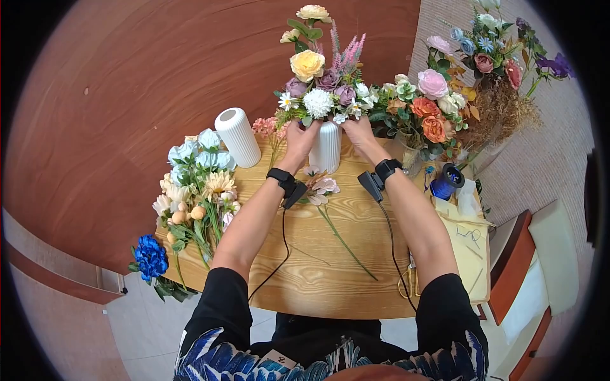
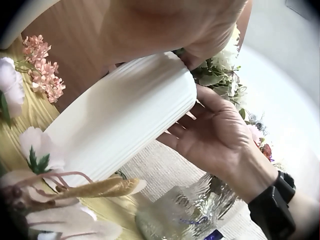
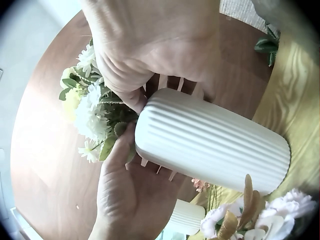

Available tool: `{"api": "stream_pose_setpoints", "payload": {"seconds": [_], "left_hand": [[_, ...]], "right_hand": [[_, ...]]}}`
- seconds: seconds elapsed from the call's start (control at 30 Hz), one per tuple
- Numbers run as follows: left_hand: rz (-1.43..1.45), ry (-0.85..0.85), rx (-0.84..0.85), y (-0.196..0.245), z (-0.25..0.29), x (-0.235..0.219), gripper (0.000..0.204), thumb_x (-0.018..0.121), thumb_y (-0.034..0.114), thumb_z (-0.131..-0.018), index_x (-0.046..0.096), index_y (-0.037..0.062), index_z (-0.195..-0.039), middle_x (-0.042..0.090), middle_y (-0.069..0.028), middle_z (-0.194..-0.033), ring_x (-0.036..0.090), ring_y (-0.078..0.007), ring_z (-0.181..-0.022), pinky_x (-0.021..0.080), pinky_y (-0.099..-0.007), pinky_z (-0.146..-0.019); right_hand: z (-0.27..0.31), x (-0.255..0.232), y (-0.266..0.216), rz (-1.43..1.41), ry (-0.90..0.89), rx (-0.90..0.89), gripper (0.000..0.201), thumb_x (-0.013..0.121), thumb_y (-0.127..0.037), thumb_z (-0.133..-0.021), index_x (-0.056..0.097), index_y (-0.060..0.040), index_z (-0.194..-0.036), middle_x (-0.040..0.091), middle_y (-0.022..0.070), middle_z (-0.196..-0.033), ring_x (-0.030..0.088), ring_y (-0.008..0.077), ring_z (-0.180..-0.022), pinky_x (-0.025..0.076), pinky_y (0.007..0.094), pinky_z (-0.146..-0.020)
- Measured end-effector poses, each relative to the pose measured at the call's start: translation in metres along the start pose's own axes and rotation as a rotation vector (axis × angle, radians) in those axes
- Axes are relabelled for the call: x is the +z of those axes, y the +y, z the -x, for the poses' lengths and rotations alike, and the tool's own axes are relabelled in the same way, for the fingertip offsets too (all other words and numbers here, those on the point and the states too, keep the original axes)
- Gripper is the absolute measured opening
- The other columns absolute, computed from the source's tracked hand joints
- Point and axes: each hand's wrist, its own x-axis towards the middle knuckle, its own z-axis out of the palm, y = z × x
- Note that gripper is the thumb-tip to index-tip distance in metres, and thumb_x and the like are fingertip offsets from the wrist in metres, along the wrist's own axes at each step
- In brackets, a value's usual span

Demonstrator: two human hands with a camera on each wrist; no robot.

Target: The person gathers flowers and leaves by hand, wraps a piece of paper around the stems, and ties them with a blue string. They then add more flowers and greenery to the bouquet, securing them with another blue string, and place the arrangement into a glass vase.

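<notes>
A white ribbed vase (image 1: 326, 150) stands near the table's far edge, filled with a flower arrangement (image 1: 318, 101) of yellow, mauve, white and pink blooms. My left hand (image 1: 298, 141) grips the vase's top from the left, its thumb at the rim. From the other side my right hand (image 1: 360, 133) holds the same rim. In the right wrist view, the left hand's fingers reach behind the vase (image 3: 210, 137), and leaves press close over its mouth. The stems inside are hidden. On the table between my forearms lies a pale pink flower (image 1: 325, 185) with a long green stem.
A second white vase (image 1: 238, 138) stands left, beside pale blue and cream flowers (image 1: 197, 190) and a blue bloom (image 1: 151, 257). To the right are a glass vase (image 1: 410, 159) of orange and pink flowers, a blue spool (image 1: 448, 181), scissors (image 1: 408, 282) and brown paper (image 1: 464, 254).
</notes>
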Motion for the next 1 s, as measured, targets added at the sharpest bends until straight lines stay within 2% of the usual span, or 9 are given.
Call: {"api": "stream_pose_setpoints", "payload": {"seconds": [0.43,0.5,0.53,0.63,0.67,0.77,0.9,0.97,1.0], "left_hand": [[0.059,0.007,0.003,0.004,0.003,0.003,0.049,0.077,0.026,-0.082,0.058,-0.0034,-0.115,0.066,-0.0095,-0.107,0.061,-0.0139,-0.093,0.049,-0.0293,-0.08],[0.051,-0.023,0.049,0.005,0.005,0.003,0.057,0.076,0.032,-0.081,0.056,-0.0022,-0.122,0.064,-0.0087,-0.113,0.059,-0.0139,-0.098,0.046,-0.0298,-0.087],[0.055,-0.051,0.062,0.006,0.007,0.002,0.06,0.076,0.031,-0.083,0.052,-0.0023,-0.126,0.062,-0.0088,-0.118,0.057,-0.0147,-0.103,0.044,-0.0301,-0.092],[0.153,-0.146,0.031,0.001,0.006,-0.004,0.059,0.077,0.029,-0.084,0.05,0.0003,-0.128,0.06,-0.0075,-0.12,0.055,-0.016,-0.111,0.039,-0.0304,-0.099],[0.162,-0.137,0.088,-0.009,0.001,-0.007,0.067,0.08,0.028,-0.081,0.045,-0.0005,-0.131,0.059,-0.0098,-0.12,0.058,-0.0165,-0.108,0.046,-0.0307,-0.092],[0.157,-0.119,-0.007,-0.002,0.014,-0.011,0.092,0.083,0.034,-0.077,0.029,-0.001,-0.143,0.053,-0.0135,-0.13,0.052,-0.0205,-0.119,0.038,-0.0327,-0.104],[0.088,-0.051,-0.133,0.003,0.028,-0.026,0.108,0.084,0.04,-0.074,0.019,-0.0013,-0.149,0.046,-0.0159,-0.137,0.044,-0.0241,-0.13,0.03,-0.037,-0.112],[0.119,-0.143,-0.205,0.002,0.032,-0.035,0.117,0.08,0.052,-0.073,0.009,0.0059,-0.152,0.025,-0.0149,-0.153,0.014,-0.0318,-0.147,0.002,-0.0597,-0.115],[0.14,-0.085,-0.29,-0.003,0.033,-0.039,0.11,0.079,0.049,-0.076,0.013,0.0066,-0.153,0.02,-0.0178,-0.156,0.011,-0.0339,-0.148,0.002,-0.0558,-0.117]], "right_hand": [[0.0,-0.001,-0.002,-0.057,-0.02,0.001,0.035,0.075,-0.012,-0.08,0.067,0.0003,-0.112,0.068,0.0055,-0.108,0.061,0.0139,-0.096,0.047,0.0305,-0.084],[0.004,0.0,-0.01,-0.015,-0.022,0.024,0.032,0.076,-0.013,-0.08,0.069,0.0002,-0.108,0.069,0.0048,-0.104,0.061,0.0127,-0.092,0.048,0.03,-0.081],[0.007,-0.004,-0.015,0.029,-0.028,0.119,0.034,0.077,-0.015,-0.081,0.066,-0.0004,-0.11,0.067,0.0034,-0.103,0.059,0.0122,-0.09,0.048,0.0301,-0.079],[0.01,-0.007,-0.011,-0.015,-0.016,0.09,0.031,0.074,-0.013,-0.08,0.069,0.0017,-0.106,0.069,0.005,-0.1,0.061,0.0121,-0.087,0.048,0.0288,-0.076],[0.011,-0.009,-0.008,-0.059,-0.022,0.109,0.031,0.073,-0.013,-0.081,0.068,0.003,-0.106,0.069,0.005,-0.1,0.061,0.0122,-0.088,0.048,0.0289,-0.077],[0.011,-0.016,0.0,-0.046,0.001,0.143,0.033,0.074,-0.013,-0.079,0.067,0.0052,-0.106,0.069,0.0086,-0.099,0.063,0.0152,-0.089,0.048,0.0286,-0.078],[0.031,-0.022,-0.012,-0.032,-0.017,0.156,0.033,0.074,-0.013,-0.078,0.068,0.0053,-0.105,0.069,0.0105,-0.1,0.063,0.0171,-0.088,0.048,0.0287,-0.08],[0.051,-0.025,-0.026,0.029,0.042,0.282,0.031,0.073,-0.014,-0.079,0.069,0.004,-0.104,0.069,0.0103,-0.1,0.062,0.0174,-0.089,0.047,0.0274,-0.08],[0.06,-0.027,-0.033,0.019,0.009,0.338,0.029,0.071,-0.016,-0.081,0.07,0.0002,-0.105,0.068,0.0081,-0.099,0.061,0.0157,-0.089,0.046,0.0269,-0.08]]}}
